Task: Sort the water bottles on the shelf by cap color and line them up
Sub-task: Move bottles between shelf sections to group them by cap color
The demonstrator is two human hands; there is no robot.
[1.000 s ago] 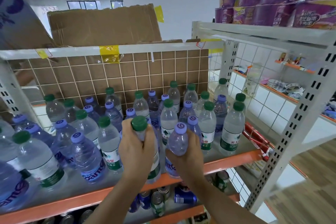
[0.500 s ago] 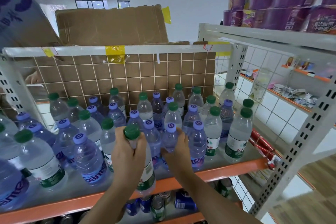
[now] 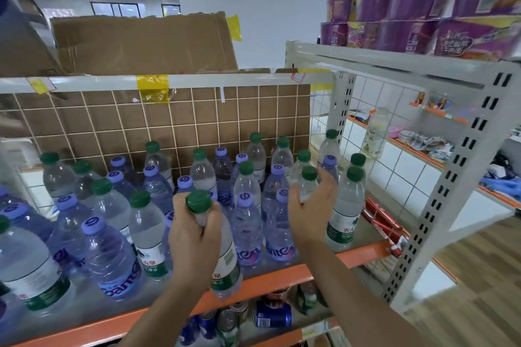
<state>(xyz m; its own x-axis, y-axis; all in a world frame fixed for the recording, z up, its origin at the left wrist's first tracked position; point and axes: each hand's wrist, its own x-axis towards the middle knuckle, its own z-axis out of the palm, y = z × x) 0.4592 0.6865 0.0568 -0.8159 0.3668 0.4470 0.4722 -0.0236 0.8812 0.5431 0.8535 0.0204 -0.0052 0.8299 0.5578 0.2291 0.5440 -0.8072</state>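
Note:
Several clear water bottles with green or purple caps stand mixed on the shelf (image 3: pixel 363 253), which has an orange front edge. My left hand (image 3: pixel 194 236) grips a green-capped bottle (image 3: pixel 225 259) by its neck, tilted at the front edge of the shelf. Further right, my right hand (image 3: pixel 311 211) closes around another green-capped bottle (image 3: pixel 308 176) that stands among the bottles at the right. Two purple-capped bottles (image 3: pixel 277 231) stand between my hands. A third green-capped bottle (image 3: pixel 348 205) stands just right of my right hand.
A wire grid backed with brown cardboard (image 3: pixel 169 121) closes the back of the shelf. Cardboard boxes (image 3: pixel 143 42) sit above it. Drink cans (image 3: pixel 272 317) lie on the shelf below. Purple noodle cups (image 3: pixel 423 8) are stacked on the top right shelf, held by a white upright (image 3: pixel 448 194).
My right hand has let go of the purple-capped bottle, now standing in the front row, and has moved right onto a green-capped bottle. My left hand still holds its green-capped bottle.

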